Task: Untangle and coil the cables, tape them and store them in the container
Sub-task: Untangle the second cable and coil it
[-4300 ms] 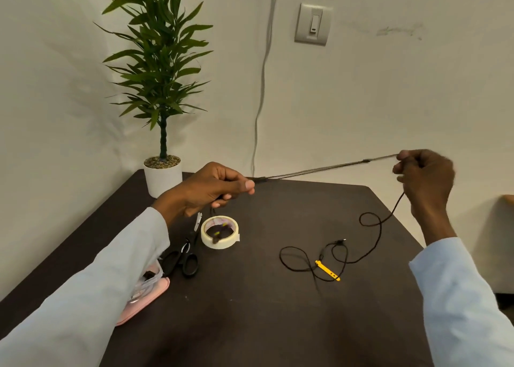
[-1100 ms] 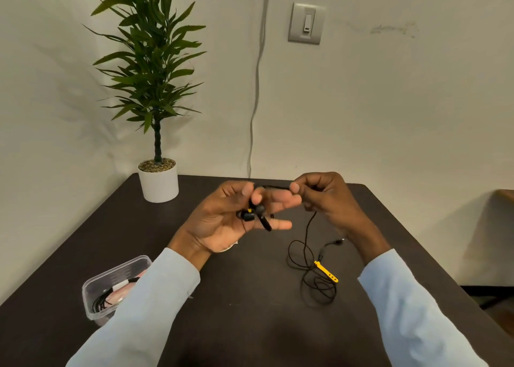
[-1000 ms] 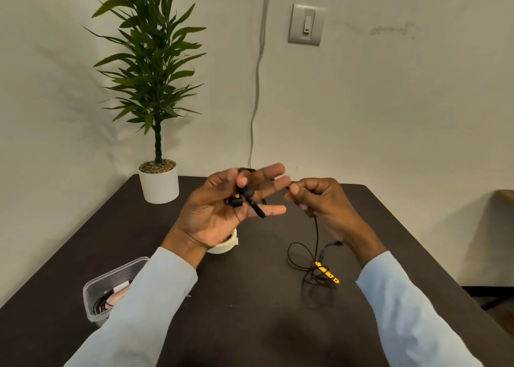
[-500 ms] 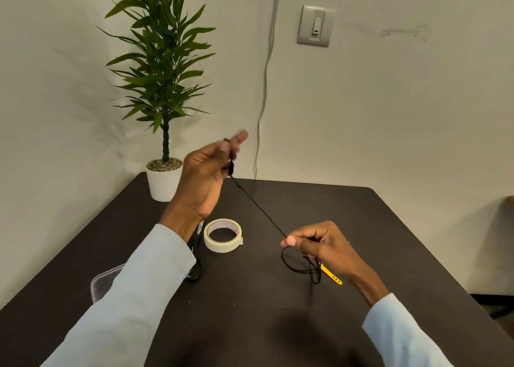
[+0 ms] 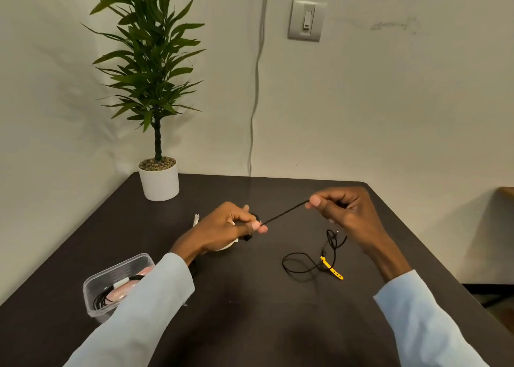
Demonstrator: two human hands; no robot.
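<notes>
Thin black earphone cable (image 5: 285, 213): light, limp; I pinch it taut, left hand (image 5: 226, 227) nine o'clock, right hand (image 5: 343, 209) three.

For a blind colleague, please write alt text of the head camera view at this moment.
Two hands stretch a thin black cable taut above a dark table: the left hand and right hand each pinch it. Its loose end lies looped beside a yellow tie; a clear container sits at left.

Your left hand (image 5: 228, 227) and right hand (image 5: 340, 210) pinch a taut black cable (image 5: 285, 213) above the tabletop (image 5: 250, 311).
</notes>
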